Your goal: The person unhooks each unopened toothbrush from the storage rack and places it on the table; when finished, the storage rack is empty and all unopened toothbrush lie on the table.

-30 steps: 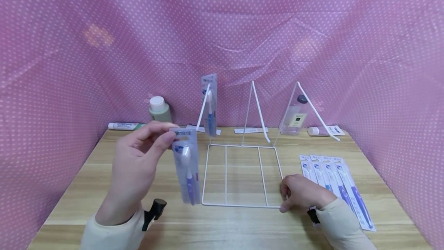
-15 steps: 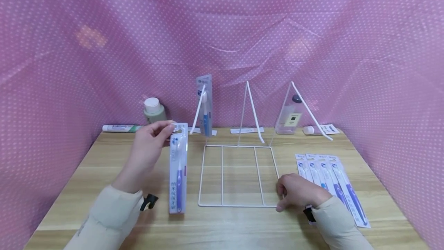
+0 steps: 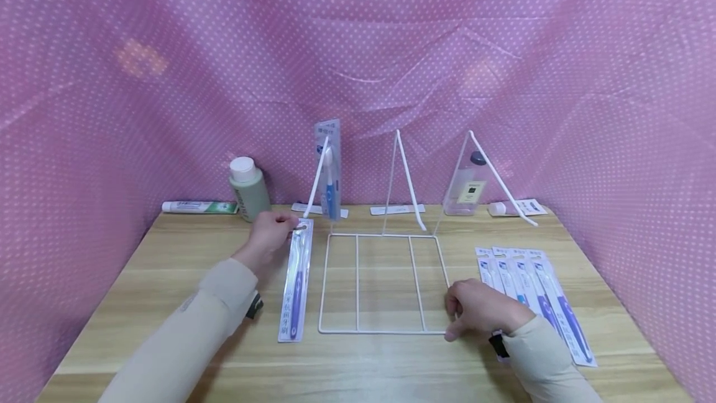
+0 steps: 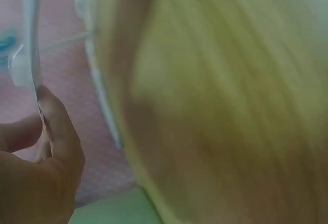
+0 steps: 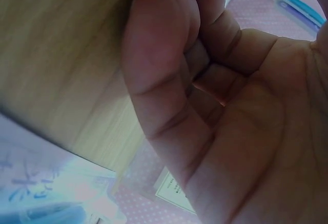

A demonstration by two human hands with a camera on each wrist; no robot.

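Note:
My left hand point(image 3: 271, 235) pinches the top end of a packaged toothbrush point(image 3: 296, 303) with a purple handle, left of the white wire rack point(image 3: 357, 285). In the left wrist view, thumb and finger point(image 4: 59, 126) meet on the pack's thin edge. My right hand point(image 3: 486, 306) grips the rack's front right corner; the right wrist view shows its thumb point(image 5: 156, 44) and fingers curled together at the wire. A packaged blue toothbrush point(image 3: 330, 194) hangs on the rack's left arm. Beside my right hand several packaged toothbrushes point(image 3: 562, 303) lie fanned out, partly covered by the hand and sleeve.
Along the back stand a green bottle point(image 3: 252, 193) with a white cap and a clear bottle point(image 3: 461, 204) with a black cap. A toothpaste tube point(image 3: 198, 206) lies far left, a smaller tube point(image 3: 517, 208) far right. The rack's three slanted arms rise above the wooden table point(image 3: 358, 365).
My left hand has moved forward and lower with the packaged toothbrush, whose top now tips away toward the back. My right hand has stayed at the rack's corner.

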